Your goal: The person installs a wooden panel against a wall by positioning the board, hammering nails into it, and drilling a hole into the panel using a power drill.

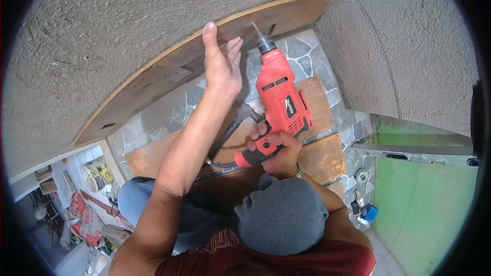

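Observation:
My left hand [222, 64] is at the long wooden board [312, 13] along the textured wall, thumb up at its edge and fingers stretched out. My right hand [279, 151] grips the handle of a red corded drill [279, 92] with a black chuck. The drill bit [255, 26] points at the board, its tip at or very near the surface, right of my left fingers. A black cord leaves the handle base and runs beside a dark angled object [230, 130], whose shape is partly hidden by my left forearm.
Loose boards [322, 158] lie on stone-patterned tiles. A long grey bar [419, 153], tools and a blue object [371, 213] are at the right by a green panel. A bucket [94, 176] and bags are lower left. A grey cloth-covered shape [281, 217] fills the bottom centre.

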Motion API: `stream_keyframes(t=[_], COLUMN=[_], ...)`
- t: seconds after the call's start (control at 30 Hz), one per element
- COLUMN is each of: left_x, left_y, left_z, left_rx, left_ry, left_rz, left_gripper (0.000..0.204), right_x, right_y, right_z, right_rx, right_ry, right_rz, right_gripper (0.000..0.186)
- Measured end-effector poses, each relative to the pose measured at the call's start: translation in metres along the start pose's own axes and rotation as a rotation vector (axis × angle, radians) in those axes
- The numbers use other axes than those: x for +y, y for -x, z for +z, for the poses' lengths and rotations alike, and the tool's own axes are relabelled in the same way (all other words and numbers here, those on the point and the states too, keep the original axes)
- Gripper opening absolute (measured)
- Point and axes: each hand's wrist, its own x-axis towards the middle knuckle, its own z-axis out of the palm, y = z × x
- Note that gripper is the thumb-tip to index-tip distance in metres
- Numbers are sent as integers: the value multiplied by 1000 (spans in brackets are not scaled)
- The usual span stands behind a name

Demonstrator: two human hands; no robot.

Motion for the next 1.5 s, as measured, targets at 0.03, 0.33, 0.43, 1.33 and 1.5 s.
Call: stream_keyframes(t=[0.03,0.33,0.43,1.33,1.5], left_x=[0,-1,0,9,5], left_y=[0,3,2,6,0], left_z=[-1,2,2,-3,-6], left_rx=[1,-8,-8,-123,-134], left_ry=[-2,-10,-8,-22,-8], left_rz=[0,2,1,-37,-85], left_gripper=[106,105,104,125,122], right_x=[0,-1,-1,1,0], right_y=[0,1,1,3,4], right_z=[-1,1,1,-2,-1], right_rx=[2,14,16,7,-44], right_ry=[-1,6,30,206,184], right_rz=[-3,0,-3,-28,-32], right_gripper=[37,38,38,52,53])
